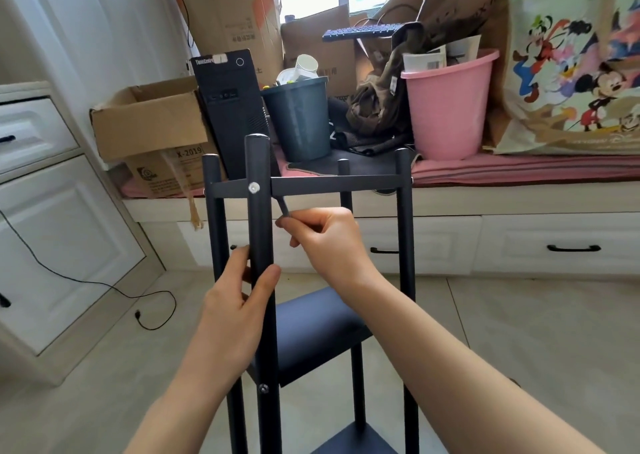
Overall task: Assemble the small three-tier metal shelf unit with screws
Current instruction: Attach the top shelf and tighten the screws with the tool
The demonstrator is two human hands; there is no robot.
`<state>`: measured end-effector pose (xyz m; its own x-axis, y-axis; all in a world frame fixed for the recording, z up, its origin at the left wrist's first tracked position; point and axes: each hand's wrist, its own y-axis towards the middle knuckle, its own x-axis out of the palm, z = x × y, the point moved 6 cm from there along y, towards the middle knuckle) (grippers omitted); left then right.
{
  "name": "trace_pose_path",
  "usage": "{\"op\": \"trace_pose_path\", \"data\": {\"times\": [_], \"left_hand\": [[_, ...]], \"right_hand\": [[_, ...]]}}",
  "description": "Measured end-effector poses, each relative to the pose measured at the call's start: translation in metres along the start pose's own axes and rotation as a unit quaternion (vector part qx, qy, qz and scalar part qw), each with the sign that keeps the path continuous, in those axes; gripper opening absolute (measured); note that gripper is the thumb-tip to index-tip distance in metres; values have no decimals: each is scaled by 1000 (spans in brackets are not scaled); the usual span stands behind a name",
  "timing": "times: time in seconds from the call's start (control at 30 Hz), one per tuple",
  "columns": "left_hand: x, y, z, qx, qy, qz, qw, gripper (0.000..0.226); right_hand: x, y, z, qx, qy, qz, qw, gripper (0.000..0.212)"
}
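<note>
Your left hand (239, 301) grips the near post (259, 231) of the shelf unit, thumb on its right side, fingers wrapped round its left. Your right hand (325, 238), higher and right of that post, pinches the hex key (283, 207) between thumb and curled fingers. Both forearms reach forward from below.

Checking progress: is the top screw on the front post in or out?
In: the screw head sits against the front post at top-shelf level.
</note>
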<state>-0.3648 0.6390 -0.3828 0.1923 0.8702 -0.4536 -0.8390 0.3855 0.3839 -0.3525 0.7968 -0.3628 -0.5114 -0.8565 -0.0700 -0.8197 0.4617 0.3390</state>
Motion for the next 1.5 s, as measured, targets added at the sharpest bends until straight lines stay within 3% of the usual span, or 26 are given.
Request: {"op": "trace_pose_path", "data": {"times": [0.4,0.93,1.13,1.3,1.5], "left_hand": [[2,-3,7,-11,-12,-26,1000,3],[2,-8,13,-4,0,-57,998,5],[-2,-10,14,-12,9,-62,998,34],[-5,-6,6,-16,15,-48,999,8],[-8,-1,-5,-18,35,-40,998,5]], "right_hand": [[5,-5,-13,-124,-100,69,985,16],[19,-5,4,-128,18,124,984,13],[26,-1,6,-154,24,148,977,13],[26,1,7,-161,-2,150,976,13],[13,-3,6,-149,-63,97,982,14]]}}
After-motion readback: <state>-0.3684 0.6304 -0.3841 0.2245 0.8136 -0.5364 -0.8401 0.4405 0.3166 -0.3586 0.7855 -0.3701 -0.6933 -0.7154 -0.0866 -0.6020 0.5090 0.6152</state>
